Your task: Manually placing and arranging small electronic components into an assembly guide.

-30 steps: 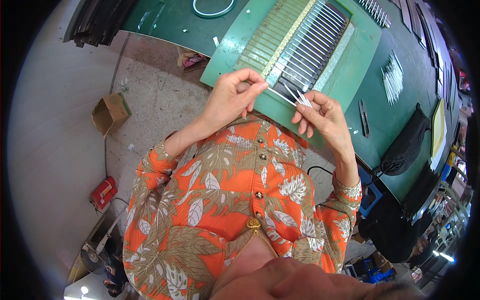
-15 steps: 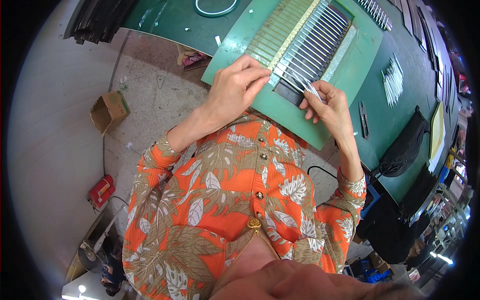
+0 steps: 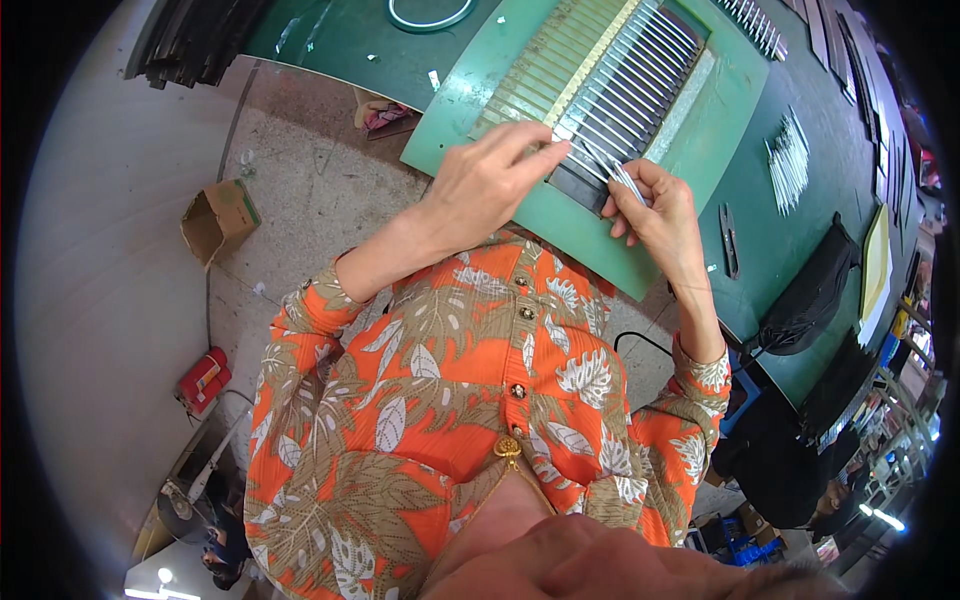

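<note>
A green board (image 3: 466, 118) lies over the table's front edge, with a slotted jig set into it. Thin silvery rods (image 3: 622, 92) lie side by side across the jig's dark recess, and a pale yellow strip (image 3: 590, 70) runs along their left ends. My left hand (image 3: 492, 180) is at the near end of that strip, thumb and forefinger pinched at a rod's left end. In my right hand (image 3: 652, 205) is a small bundle of silvery rods (image 3: 627, 182), held between thumb and fingers above the recess's near right corner.
On the green table (image 3: 745, 180) to the right are a pile of silvery rods (image 3: 788, 162), small snips (image 3: 729, 240) and a black pouch (image 3: 812, 285). A green ring (image 3: 432, 22) lies at the far left. An open cardboard box (image 3: 220, 222) stands on the floor.
My left hand has shifted slightly right, from the yellow strip toward the rod ends. The right hand keeps its bundle in nearly the same place.
</note>
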### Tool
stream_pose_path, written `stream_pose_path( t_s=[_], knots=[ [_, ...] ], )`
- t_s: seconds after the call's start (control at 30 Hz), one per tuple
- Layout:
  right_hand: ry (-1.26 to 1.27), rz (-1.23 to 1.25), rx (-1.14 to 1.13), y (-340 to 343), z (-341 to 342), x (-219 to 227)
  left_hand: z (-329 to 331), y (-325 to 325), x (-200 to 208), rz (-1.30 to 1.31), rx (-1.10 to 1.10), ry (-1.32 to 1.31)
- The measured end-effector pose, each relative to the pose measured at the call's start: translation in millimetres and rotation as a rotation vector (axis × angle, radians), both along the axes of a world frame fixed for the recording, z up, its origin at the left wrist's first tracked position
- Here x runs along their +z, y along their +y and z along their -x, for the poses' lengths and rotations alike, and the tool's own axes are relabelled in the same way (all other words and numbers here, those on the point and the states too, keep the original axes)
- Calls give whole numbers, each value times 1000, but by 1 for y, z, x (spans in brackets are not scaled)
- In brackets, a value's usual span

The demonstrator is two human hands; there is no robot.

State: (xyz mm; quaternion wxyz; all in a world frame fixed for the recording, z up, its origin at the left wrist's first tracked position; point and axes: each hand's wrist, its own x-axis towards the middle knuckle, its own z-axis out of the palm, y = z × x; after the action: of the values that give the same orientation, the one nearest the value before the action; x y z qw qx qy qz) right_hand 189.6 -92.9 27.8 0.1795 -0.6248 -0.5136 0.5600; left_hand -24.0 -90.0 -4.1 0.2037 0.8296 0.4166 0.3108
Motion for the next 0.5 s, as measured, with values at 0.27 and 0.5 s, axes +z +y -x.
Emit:
stream_pose_path(
  t_s=[0.27, 0.5],
  knots=[
    [5, 4, 10, 0, -2, 3, -9, -3, 2, -161, -81, 233],
    [92, 35, -19, -12, -9, 12, -5, -1, -1, -90, -61, 97]
  ],
)
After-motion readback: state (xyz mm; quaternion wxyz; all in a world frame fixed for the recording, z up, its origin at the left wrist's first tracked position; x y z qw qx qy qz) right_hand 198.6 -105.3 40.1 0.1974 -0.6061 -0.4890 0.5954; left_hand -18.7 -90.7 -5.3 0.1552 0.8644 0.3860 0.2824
